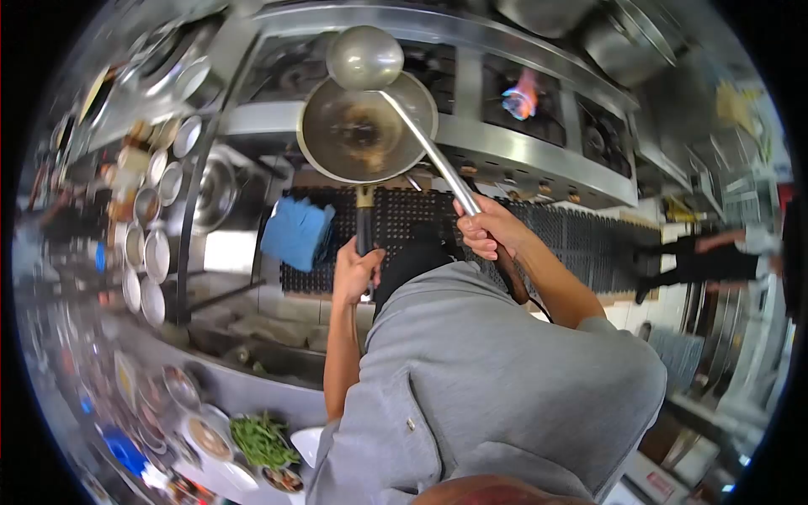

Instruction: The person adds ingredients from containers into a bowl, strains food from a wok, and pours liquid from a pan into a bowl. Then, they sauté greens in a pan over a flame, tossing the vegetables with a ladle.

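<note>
My left hand is wrapped round the black handle of a wok, which is held at the front edge of the stove. The wok's inside shows dark brown marks at its middle. In my right hand is the long metal handle of a ladle. Its large round bowl hangs over the wok's far rim and hides part of it. A folded blue cloth lies to the left of my left hand.
A burner flame burns on the stove to the right. Steel bowls line a shelf at left. Green leaves sit among dishes at lower left. Another person stands at far right. Black perforated matting covers the floor.
</note>
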The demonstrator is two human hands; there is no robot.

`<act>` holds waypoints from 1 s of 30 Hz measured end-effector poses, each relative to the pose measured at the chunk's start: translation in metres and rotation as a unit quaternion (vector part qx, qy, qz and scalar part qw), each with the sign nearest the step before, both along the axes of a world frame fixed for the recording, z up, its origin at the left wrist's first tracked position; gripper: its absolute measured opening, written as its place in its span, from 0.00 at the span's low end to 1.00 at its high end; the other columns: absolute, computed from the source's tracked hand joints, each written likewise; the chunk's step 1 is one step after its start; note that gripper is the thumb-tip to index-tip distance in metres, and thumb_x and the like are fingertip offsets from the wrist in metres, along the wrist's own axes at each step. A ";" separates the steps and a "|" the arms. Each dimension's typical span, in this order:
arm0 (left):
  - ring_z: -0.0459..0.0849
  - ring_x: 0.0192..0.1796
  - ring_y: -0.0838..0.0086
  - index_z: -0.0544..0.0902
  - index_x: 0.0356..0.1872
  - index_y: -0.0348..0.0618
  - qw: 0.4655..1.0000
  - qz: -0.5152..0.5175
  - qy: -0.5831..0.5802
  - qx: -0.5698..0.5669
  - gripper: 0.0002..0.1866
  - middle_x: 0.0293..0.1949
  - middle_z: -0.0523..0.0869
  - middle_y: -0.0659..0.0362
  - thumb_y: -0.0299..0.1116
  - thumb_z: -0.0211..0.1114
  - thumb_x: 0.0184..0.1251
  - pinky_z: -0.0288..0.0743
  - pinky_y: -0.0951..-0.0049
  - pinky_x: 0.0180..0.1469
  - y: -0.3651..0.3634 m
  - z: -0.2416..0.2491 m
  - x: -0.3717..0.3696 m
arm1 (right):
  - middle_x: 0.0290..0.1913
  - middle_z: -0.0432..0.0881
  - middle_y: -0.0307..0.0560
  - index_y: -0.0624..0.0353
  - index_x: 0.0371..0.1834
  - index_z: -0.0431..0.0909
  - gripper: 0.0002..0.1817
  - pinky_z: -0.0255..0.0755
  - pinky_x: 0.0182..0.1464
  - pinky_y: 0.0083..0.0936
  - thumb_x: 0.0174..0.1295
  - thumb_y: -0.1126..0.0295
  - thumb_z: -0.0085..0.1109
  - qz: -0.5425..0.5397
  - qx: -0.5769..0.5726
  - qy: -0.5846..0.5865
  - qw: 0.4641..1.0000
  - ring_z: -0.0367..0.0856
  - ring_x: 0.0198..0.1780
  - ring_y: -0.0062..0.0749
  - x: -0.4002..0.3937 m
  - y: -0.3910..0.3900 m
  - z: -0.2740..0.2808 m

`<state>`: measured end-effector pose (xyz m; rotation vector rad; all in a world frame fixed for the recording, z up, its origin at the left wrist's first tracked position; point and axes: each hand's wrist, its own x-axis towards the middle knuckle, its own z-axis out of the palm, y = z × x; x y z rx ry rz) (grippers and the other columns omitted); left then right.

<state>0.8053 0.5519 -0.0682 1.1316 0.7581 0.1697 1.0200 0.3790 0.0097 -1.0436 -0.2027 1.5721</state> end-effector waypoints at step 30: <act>0.81 0.42 0.61 0.77 0.43 0.42 0.786 0.357 -0.018 -0.505 0.26 0.37 0.80 0.54 0.55 0.41 0.75 0.78 0.59 0.50 -0.119 -0.309 0.372 | 0.18 0.63 0.37 0.61 0.45 0.64 0.12 0.60 0.09 0.19 0.58 0.81 0.46 -0.258 -0.149 -0.216 0.930 0.61 0.11 0.18 0.235 -0.167 0.060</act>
